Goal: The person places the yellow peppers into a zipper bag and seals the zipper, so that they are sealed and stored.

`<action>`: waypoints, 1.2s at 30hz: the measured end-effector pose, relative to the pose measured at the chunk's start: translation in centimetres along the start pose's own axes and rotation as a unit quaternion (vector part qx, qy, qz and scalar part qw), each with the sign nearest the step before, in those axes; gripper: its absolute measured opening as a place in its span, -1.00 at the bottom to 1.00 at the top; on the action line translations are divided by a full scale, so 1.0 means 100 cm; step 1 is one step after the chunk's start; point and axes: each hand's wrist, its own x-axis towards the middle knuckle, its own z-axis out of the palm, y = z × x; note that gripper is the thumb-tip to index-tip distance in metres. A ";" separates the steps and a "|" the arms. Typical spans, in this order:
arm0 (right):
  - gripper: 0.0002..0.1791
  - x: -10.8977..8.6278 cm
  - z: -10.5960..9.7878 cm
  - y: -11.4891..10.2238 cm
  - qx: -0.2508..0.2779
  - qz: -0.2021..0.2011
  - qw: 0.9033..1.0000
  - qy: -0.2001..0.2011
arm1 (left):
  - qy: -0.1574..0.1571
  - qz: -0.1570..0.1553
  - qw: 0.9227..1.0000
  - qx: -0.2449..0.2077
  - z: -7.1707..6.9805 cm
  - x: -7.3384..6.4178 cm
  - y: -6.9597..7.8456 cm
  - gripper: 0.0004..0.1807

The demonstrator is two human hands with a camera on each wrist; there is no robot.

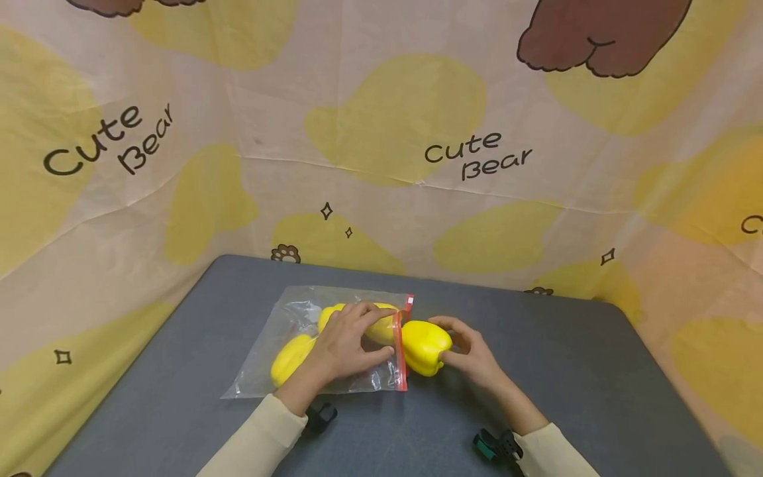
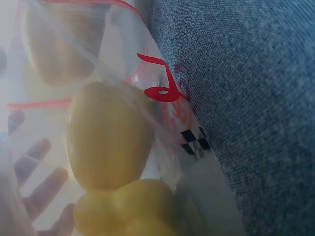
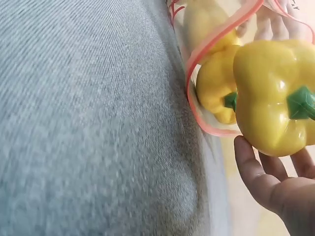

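A clear zip bag (image 1: 256,374) with a red zip edge lies on the table, its mouth facing right. Inside are yellow bell peppers (image 1: 290,359), also visible through the plastic as a pepper (image 2: 108,137) in the left wrist view. My left hand (image 1: 352,338) rests over the bag near its mouth, fingers and thumb spread apart. At the mouth, my right hand (image 1: 473,354) grips a glossy yellow bell pepper (image 1: 426,348) between thumb and fingers. Its green stem (image 3: 301,103) points towards the right wrist camera. The red rim (image 3: 194,98) gapes around a pepper inside.
The grey table (image 1: 566,371) extends around the bag on all sides. Behind it hangs a patterned cloth (image 1: 381,132) with bear lettering. A black strap (image 1: 322,417) sits at the left wrist, another strap (image 1: 501,445) at the right.
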 end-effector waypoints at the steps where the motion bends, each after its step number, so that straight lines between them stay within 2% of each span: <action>1: -0.43 0.001 0.001 0.000 -0.001 0.001 1.000 -0.007 | 0.001 0.000 1.000 0.000 0.000 0.000 0.000 -0.36; 6: -0.40 0.006 0.007 0.001 0.000 0.006 1.000 -0.018 | 0.003 -0.001 1.000 0.000 0.000 0.000 -0.001 -0.36; 13: -0.43 0.014 0.016 0.006 0.025 -0.020 0.999 -0.029 | 0.004 0.008 1.000 0.000 0.001 0.000 -0.001 -0.35; 20: -0.42 0.020 0.032 0.006 0.060 -0.007 0.997 -0.039 | 0.009 0.009 1.000 0.004 0.001 0.001 0.000 -0.35; 28: -0.40 0.021 0.039 0.006 0.027 -0.007 0.999 -0.033 | 0.005 0.004 1.000 -0.001 0.001 0.001 0.000 -0.34; 32: -0.40 0.021 0.038 0.005 0.012 0.007 0.999 -0.030 | 0.005 0.002 1.000 0.000 0.002 0.001 0.000 -0.34; 36: -0.45 0.022 0.039 0.005 0.020 0.033 0.999 -0.016 | 0.006 0.001 1.000 0.002 0.003 0.001 -0.001 -0.34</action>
